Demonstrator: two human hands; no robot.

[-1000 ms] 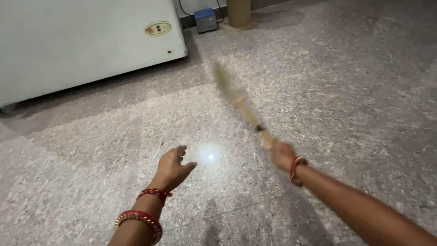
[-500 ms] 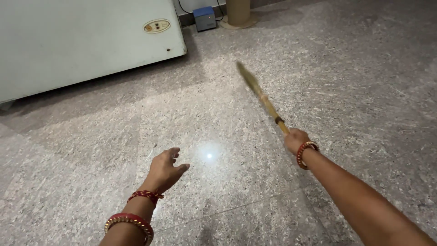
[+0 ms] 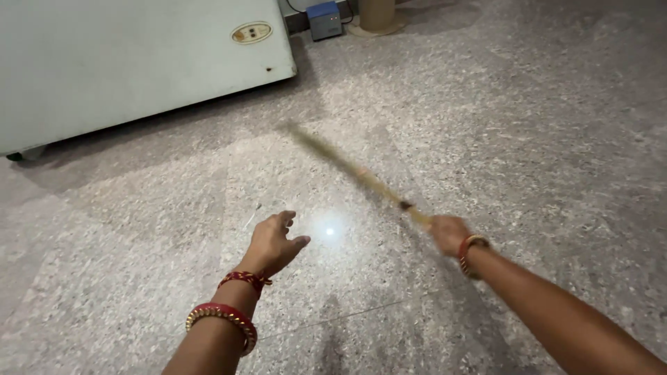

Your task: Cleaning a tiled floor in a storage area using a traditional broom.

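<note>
While the speckled stone floor fills nearly the whole view, these are the things on and over it:

Right hand: the right hand is clenched round the thin end of a broom, a gold and red bangle on its wrist.
Broom: a long, slim bundle of pale straw, blurred, slanting up and left from the grip, its far tip low over the floor near the white chest freezer.
Left hand: the left hand hangs released, fingers loosely spread, grasping nothing, above the floor beside a bright glare spot.
Handling: I judge the broom light and springy, stiff at the bound end and soft toward the tip; the bound end is the place to hold it.
Far edge: a small blue box and a tan round base stand by the freezer's corner.
</note>
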